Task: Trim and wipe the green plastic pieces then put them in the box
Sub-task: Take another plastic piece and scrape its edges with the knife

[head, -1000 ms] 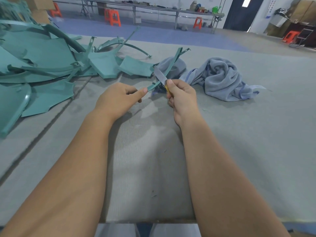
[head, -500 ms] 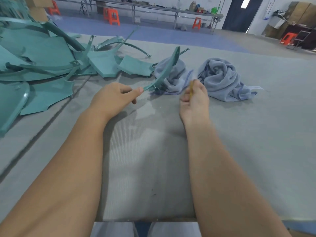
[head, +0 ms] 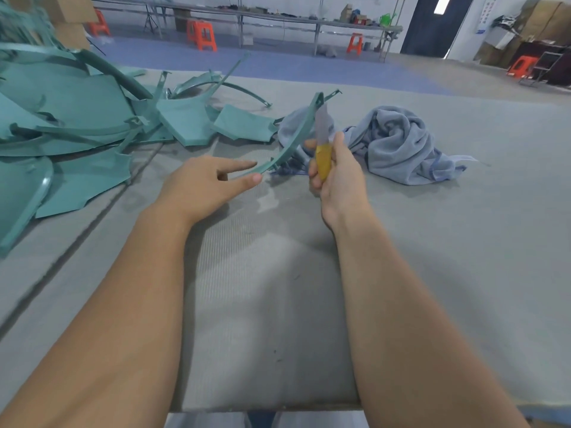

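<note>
Left hand (head: pixel 204 183) pinches green strip (head: pixel 296 140) (right hand (head: pixel 336 177) grips knife (head: pixel 323 149)).

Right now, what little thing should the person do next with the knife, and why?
Probably bring the knife left onto the green strip and shave its edge. The right hand grips the yellow handle with the blade up, just beside the strip, and the left hand holds the strip's near end between thumb and fingers. The cloth seems to come later.
</note>
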`<state>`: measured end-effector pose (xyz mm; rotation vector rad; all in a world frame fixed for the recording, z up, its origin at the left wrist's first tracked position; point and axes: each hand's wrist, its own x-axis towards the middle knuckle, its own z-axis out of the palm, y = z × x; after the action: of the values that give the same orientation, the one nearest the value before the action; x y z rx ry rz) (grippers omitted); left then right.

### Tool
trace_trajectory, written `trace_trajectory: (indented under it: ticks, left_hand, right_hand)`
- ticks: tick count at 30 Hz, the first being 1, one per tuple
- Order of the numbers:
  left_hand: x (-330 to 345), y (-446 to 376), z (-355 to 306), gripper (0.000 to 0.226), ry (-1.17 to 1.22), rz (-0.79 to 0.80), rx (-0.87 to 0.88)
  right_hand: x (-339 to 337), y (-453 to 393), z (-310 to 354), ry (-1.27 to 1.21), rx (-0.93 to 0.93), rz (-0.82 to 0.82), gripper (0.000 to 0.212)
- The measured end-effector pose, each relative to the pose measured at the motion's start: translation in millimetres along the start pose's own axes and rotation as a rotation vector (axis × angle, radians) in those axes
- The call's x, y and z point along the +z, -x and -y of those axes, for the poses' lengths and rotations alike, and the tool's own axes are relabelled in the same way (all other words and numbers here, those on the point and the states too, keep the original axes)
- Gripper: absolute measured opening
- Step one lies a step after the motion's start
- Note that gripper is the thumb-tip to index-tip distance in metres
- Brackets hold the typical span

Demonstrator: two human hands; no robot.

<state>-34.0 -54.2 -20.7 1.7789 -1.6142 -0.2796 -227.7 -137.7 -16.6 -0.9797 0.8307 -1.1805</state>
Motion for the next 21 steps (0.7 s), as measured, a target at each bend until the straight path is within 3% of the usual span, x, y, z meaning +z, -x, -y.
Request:
trace_trajectory:
  ticks: [4, 11, 15, 21]
  left_hand:
    - [0, 0, 0, 0.016, -0.005, 0.002, 0.013]
    - [16, -4, -14, 0.048, -0.179, -0.016, 0.119]
    - [22, -6, -15, 0.033, -0.200, -0.099, 0.152]
    - [23, -8, -16, 0.026, -0.222, -0.167, 0.159]
  right_hand:
    - [5, 1, -1, 0.017, -0.004, 0.036, 0.048]
    - [14, 2, 4, 0.060, 0.021, 0.033, 0.044]
    - [11, 4, 1, 0.065, -0.051, 0.065, 0.040]
    - [16, 12, 0, 0.231, -0.271, 0.045, 0.015]
